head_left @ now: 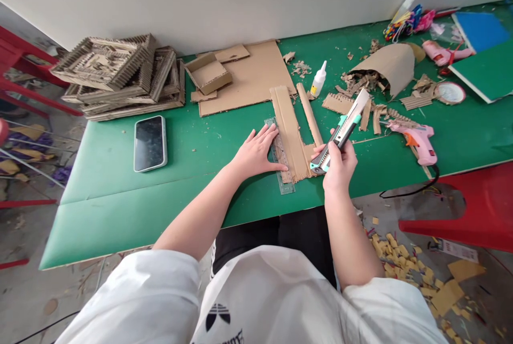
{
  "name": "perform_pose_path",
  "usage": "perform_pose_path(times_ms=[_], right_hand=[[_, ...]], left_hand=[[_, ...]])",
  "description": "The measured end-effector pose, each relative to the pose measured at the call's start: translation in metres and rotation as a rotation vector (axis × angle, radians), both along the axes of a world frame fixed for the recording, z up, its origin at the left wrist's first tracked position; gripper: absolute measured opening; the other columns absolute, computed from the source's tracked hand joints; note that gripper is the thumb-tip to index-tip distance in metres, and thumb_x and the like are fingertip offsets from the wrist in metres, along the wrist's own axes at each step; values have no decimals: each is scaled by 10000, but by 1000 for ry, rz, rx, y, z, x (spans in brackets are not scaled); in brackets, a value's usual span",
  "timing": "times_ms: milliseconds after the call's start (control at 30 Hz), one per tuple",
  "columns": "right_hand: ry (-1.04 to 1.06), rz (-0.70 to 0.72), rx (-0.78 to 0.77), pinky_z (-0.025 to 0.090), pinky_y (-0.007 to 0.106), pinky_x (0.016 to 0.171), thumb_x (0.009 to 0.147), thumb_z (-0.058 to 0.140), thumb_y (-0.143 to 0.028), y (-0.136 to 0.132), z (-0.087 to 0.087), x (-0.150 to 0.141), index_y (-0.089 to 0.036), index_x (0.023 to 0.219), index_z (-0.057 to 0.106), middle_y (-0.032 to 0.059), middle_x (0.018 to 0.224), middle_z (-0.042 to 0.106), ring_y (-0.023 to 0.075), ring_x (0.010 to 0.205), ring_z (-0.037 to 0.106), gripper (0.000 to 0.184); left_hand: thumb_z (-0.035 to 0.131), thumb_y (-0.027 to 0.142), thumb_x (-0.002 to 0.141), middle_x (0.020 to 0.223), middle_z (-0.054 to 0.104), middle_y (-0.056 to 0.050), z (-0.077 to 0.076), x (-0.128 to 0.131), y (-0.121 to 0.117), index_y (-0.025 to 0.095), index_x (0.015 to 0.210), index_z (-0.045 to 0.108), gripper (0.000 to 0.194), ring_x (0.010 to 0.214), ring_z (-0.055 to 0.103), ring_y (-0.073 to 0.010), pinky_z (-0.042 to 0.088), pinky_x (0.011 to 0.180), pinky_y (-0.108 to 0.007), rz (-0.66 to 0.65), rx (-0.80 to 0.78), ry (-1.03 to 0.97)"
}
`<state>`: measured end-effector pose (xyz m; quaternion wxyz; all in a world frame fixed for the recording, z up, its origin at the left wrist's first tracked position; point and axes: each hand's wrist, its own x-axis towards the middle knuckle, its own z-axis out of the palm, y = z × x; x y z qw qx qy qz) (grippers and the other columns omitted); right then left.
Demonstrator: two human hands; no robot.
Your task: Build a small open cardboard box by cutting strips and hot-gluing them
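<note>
Pinning a transparent ruler (286,189) with the left hand (259,153): fingers laid out flat, thumb splayed toward the near end, nothing gripped, just palm-side contact from above. Spread like that probably to load the ruler at two points so it can't pivot. Ruler lies along the left side of the cardboard piece (287,130), cardboard showing through it, so the press likely steadies both. Piece sits near the front edge of the green table (192,165), square to the body, presumably for easy reach.

Right hand (340,166) is closed around a utility knife (345,126), fingers wrapped on the handle, thumb along it. Front end points up and away from both hands, lifted off the work; reads as a safe carry. Can't tell how much blade is out.

Narrow cardboard strip (309,115) just right of the piece. Glue bottle (319,80) upright beyond it, pink glue gun (419,140) farther right, both outside the ruler zone. Phone (150,143) and stacked cardboard frames (110,69) sit left, apparently parked out of the way.
</note>
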<state>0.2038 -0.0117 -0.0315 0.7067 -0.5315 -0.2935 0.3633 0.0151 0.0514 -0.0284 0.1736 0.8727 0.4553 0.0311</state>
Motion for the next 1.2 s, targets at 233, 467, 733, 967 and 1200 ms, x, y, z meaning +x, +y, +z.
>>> perform_pose_path(times_ms=[233,467,733,967,1200], right_hand=[[-82,111,-69,484,237,435,757,625,-374,0,-7,-1,-201,1158,541,-48,691,672,95,419,565,445],[-289,245,-213,507,255,498,798,581,-403,0,-9,1,-266,1418,399,1,896,697,90,500,556,661],[-965,602,-497,399,239,477,837,509,-320,10,31,5,-307,1413,426,4,690,685,127,470,527,582],[-1192,705,-575,351,239,475,861,459,-315,20,47,-2,-272,1425,415,34,704,693,152,493,525,567],[-1248,706,-590,344,249,488,855,464,-308,22,52,-8,-249,1426,417,87,870,723,171,564,550,576]], left_hand=[[534,762,718,1559,208,-116,0,-1,0,126,1466,253,1021,1455,164,-298,140,1190,-507,-19,36,11],[496,758,746,1543,268,-118,-3,4,-2,135,1446,299,957,1445,201,-309,154,1184,-511,-10,113,-2],[486,737,764,1535,283,-113,-3,6,-3,113,1433,320,929,1442,219,-296,152,1182,-533,-1,121,-8],[495,744,753,1535,287,-105,-3,6,-3,128,1438,322,937,1441,222,-296,166,1178,-536,2,124,-10],[503,735,756,1535,285,-108,-3,6,-3,119,1437,324,936,1439,224,-301,166,1175,-543,0,126,-17]])
